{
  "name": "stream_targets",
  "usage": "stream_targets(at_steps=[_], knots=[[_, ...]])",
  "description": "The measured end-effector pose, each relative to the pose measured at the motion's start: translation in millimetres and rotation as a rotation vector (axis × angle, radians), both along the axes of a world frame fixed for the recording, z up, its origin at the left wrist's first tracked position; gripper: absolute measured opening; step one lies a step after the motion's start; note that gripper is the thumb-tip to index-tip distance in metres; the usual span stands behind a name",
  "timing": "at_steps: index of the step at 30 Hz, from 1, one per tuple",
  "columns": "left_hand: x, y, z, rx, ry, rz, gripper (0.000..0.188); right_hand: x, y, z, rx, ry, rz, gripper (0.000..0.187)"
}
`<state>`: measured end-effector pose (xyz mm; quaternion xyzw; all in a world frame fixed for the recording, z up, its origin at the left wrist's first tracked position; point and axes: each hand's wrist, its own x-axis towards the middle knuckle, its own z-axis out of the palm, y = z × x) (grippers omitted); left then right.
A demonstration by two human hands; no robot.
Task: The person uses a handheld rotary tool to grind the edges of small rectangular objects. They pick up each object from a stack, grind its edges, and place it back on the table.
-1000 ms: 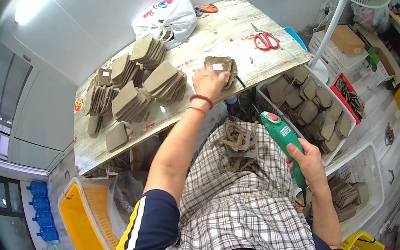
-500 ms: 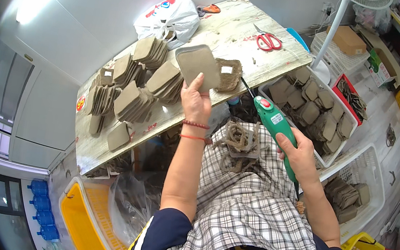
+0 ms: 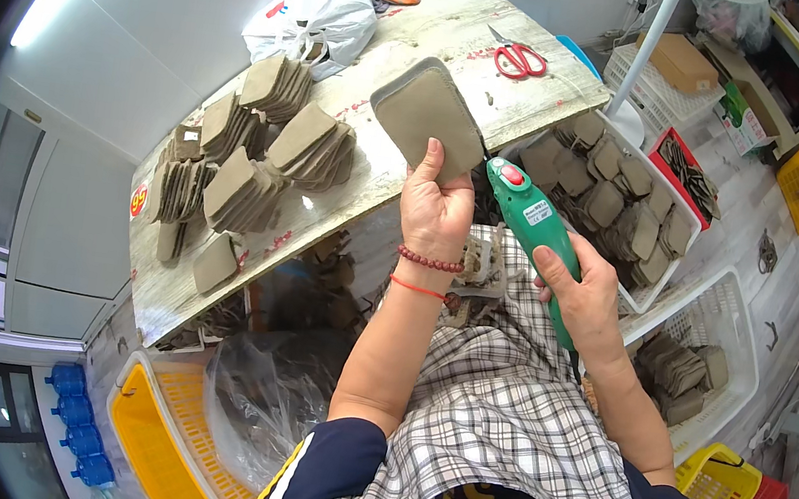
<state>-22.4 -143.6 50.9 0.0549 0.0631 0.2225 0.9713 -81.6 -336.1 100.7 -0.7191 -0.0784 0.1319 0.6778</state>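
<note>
A flat brown pad with rounded corners (image 3: 428, 110) is held up over the table's front edge by my left hand (image 3: 438, 204), thumb on its face and fingers behind it. My right hand (image 3: 584, 292) is wrapped round a green corded-looking power tool (image 3: 545, 230) with a red button. The tool's thin dark tip is at the pad's lower right edge; whether it touches cannot be made out. Stacks of similar brown pads (image 3: 312, 147) lie to the left on the worn white table (image 3: 429, 26). One pad (image 3: 215, 264) lies alone near the front edge.
Red-handled scissors (image 3: 519, 60) and a white plastic bag (image 3: 313, 21) are at the table's back. White crates of brown pads (image 3: 657, 248) stand at my right, near a red tray (image 3: 684, 171). A yellow basket (image 3: 130, 416) is at lower left. Fibrous scraps lie on my checked apron (image 3: 499, 414).
My left hand has moved right with the pad, bringing it up to the tool's tip. The tool has shifted slightly left and down. The whole view has shifted a little.
</note>
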Motion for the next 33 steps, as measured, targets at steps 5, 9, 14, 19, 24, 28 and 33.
stream_targets(at_steps=[5, 9, 14, 19, 24, 28, 33], knots=[[-7, -11, -3, 0.052, 0.024, -0.028, 0.031, 2, -3, 0, -0.003, -0.019, -0.014, 0.039], [-16, -22, -4, 0.085, 0.071, -0.064, 0.031, 4, -4, 3, -0.02, -0.028, -0.033, 0.039], [-29, -30, -11, 0.14, 0.058, -0.161, 0.034, 10, -6, 7, -0.017, -0.055, -0.043, 0.039], [-44, -30, -16, 0.213, 0.059, -0.23, 0.037, 16, -11, 9, -0.001, -0.016, -0.021, 0.037], [-53, -8, -21, 0.413, 0.096, -0.306, 0.034, 17, -27, 18, -0.055, 0.021, 0.03, 0.035], [-58, 18, -19, 0.589, 0.116, -0.376, 0.032, 19, -44, 21, -0.11, 0.03, 0.11, 0.037], [-59, 45, -10, 0.77, 0.189, -0.472, 0.032, 18, -62, 20, -0.213, 0.013, 0.185, 0.039]])
